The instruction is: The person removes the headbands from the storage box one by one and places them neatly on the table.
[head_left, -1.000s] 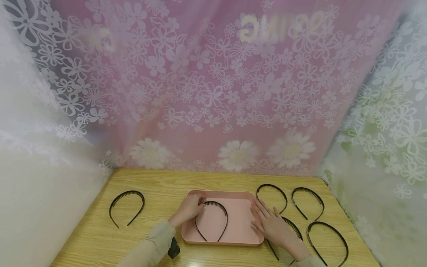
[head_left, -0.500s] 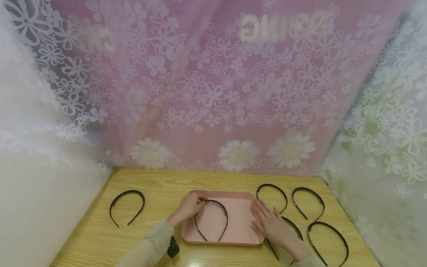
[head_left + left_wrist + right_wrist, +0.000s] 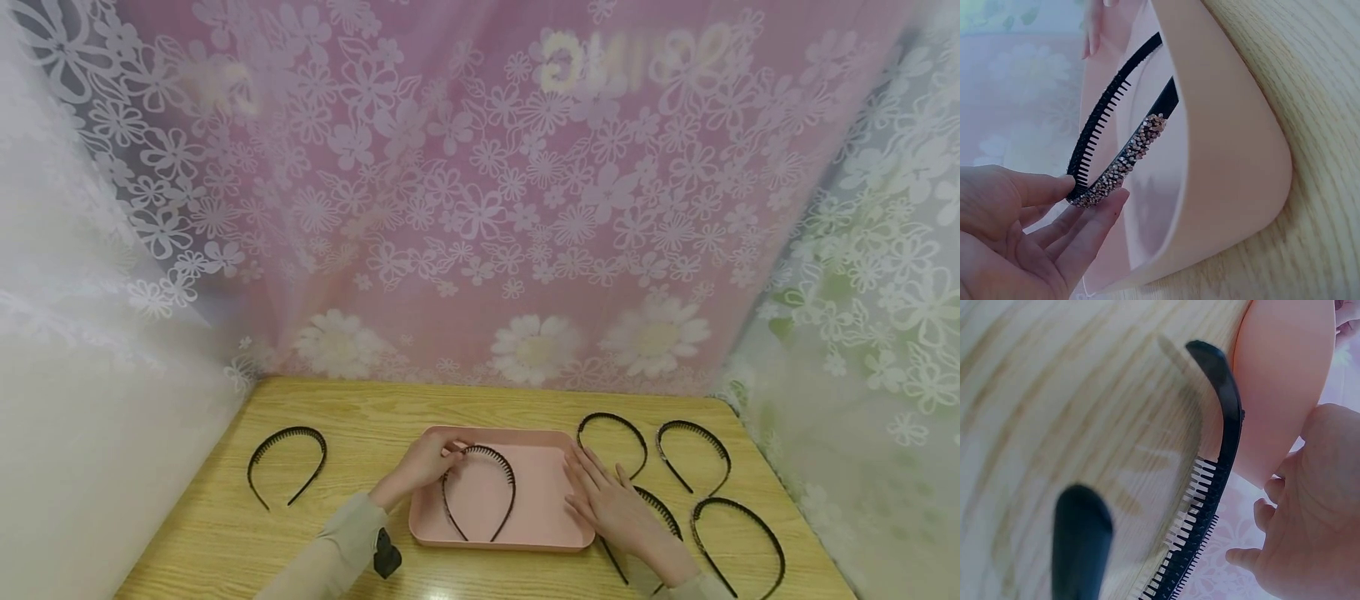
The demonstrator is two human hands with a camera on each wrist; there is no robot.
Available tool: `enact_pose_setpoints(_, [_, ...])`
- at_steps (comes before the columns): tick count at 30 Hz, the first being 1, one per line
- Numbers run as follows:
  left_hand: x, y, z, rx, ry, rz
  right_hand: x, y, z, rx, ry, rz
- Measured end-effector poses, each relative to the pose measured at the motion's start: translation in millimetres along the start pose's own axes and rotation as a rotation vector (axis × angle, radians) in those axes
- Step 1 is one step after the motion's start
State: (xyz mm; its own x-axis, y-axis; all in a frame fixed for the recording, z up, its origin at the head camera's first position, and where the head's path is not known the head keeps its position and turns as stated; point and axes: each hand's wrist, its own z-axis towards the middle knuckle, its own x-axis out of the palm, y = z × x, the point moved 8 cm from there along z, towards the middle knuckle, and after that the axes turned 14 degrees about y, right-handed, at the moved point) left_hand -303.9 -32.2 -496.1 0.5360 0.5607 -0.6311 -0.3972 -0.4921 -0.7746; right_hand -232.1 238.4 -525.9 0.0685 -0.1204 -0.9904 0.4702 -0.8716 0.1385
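Note:
A black toothed headband (image 3: 513, 483) with a band of pinkish sparkling stones lies partly inside the pink tray (image 3: 540, 546). My left hand (image 3: 427, 460) pinches its curved side between thumb and fingers at the tray's left; the left wrist view shows the thumb on the toothed inside and fingertips under the stones (image 3: 1119, 165). Its two ends point toward the tray's near wall. My right hand (image 3: 611, 504) rests with straight fingers on the tray's right rim. Beneath the right wrist lies another black headband (image 3: 660, 507), partly hidden by the arm.
More black headbands lie on the wooden table (image 3: 360, 408): one headband (image 3: 287, 433) at the left, and at the right a far headband (image 3: 611, 417), a second headband (image 3: 693, 427) and a nearer headband (image 3: 750, 508). A flowered curtain (image 3: 480, 208) hangs behind the table.
My left hand, still pinching the headband, has shifted it slightly up and to the right within the tray. My right hand stays in place on the tray's rim.

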Motion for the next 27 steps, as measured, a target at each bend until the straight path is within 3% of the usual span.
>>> enact_pose_setpoints(4, [-0.1, -0.1, -0.8, 0.014, 0.006, -0.049, 2, -2, 0.5, -0.007, -0.015, 0.019])
enact_pose_setpoints(10, [0.8, 5.4, -1.4, -0.024, 0.037, -0.135, 2, -2, -0.2, -0.004, -0.024, -0.028])
enact_pose_setpoints(16, [2.1, 8.6, -3.2, -0.040, 0.068, -0.214, -2, 2, -0.7, -0.021, -0.003, 0.020])
enact_pose_setpoints(20, [1.4, 11.3, -4.1, -0.065, 0.061, -0.207, 0, 0, 0.4, -0.013, 0.007, 0.004])
enact_pose_setpoints(27, [-5.6, 9.5, -4.5, -0.056, 0.017, -0.243, 6, -5, 2.0, 0.014, 0.026, 0.004])
